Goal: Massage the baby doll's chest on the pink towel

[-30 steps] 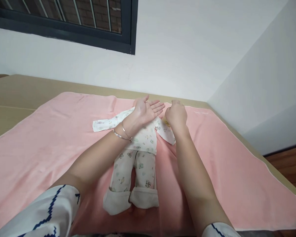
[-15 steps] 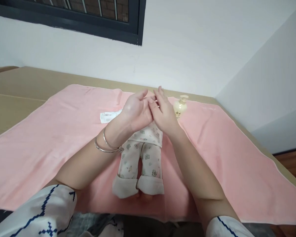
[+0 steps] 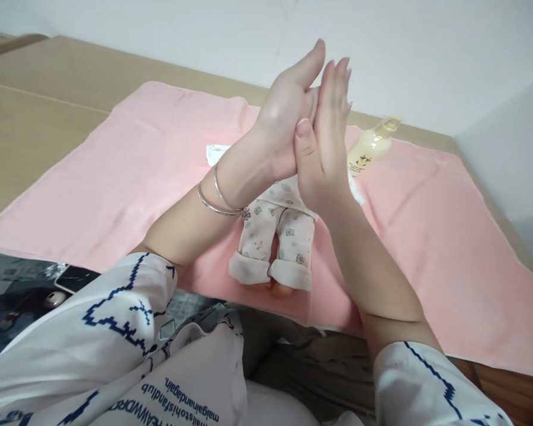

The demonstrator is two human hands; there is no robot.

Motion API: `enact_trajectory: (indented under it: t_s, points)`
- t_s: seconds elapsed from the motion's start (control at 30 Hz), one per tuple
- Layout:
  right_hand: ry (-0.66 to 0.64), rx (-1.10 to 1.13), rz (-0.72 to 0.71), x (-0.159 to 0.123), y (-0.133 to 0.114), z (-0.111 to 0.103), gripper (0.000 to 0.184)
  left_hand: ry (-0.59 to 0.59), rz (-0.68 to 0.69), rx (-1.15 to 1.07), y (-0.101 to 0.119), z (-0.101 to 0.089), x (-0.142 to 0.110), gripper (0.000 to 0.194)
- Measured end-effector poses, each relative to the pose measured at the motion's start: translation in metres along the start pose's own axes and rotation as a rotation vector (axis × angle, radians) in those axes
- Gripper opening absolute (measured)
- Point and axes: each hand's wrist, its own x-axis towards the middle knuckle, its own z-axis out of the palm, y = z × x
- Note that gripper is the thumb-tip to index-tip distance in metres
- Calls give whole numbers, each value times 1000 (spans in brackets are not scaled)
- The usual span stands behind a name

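Palm to palm, my left hand (image 3: 288,112) and my right hand (image 3: 326,136) press together above the pink cloth. Both have their fingers stretched out, and neither grips a thing. Beneath them lies a doll in printed white pajamas (image 3: 288,234), with cuffed trouser legs and its feet toward me. My hands and forearms hide its head and most of its top. A pale yellow pump bottle (image 3: 369,148) is just right of my right hand, partly behind it. Silver bangles (image 3: 217,204) circle my left wrist.
The pink cloth (image 3: 160,136) covers much of a wooden surface (image 3: 84,77) that meets a white wall (image 3: 204,35). At the lower left are a dark phone-like object (image 3: 75,278) and other dark items below the cloth's edge.
My right hand left the pump bottle and came against my left palm. Both joined hands then rose, and the view tilted down. The doll stayed lying on the cloth.
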Motion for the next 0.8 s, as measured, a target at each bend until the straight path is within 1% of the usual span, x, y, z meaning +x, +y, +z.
enact_trajectory:
  t_s: [0.07, 0.13, 0.17, 0.27, 0.4, 0.5, 0.6, 0.7, 0.8]
  points:
    - [-14, 4, 6, -2, 4, 3, 72, -106, 30, 39, -2, -2, 4, 61]
    - [-30, 11, -7, -3, 8, 7, 74, -166, 54, 51, -3, -4, 9, 60]
    - [-39, 17, -8, -4, 10, 8, 73, -177, 61, 49, -3, -6, 11, 60]
    - [-44, 45, -8, -4, 16, 11, 69, -175, 70, 29, -4, -10, 17, 58]
    - [-41, 76, -33, -4, 21, 12, 75, -176, 59, 2, -5, -11, 20, 55]
    - [-50, 84, -14, -4, 21, 12, 76, -162, 49, 6, -6, -10, 20, 57]
    - [-72, 72, -4, -6, 18, 12, 78, -142, 43, 8, -6, -8, 22, 58]
    - [-82, 35, -35, -13, 11, 16, 84, -72, 67, 39, -4, -10, 27, 60]
    - [-85, 14, -109, -24, 3, 21, 93, -87, 79, 79, -2, -16, 34, 65]
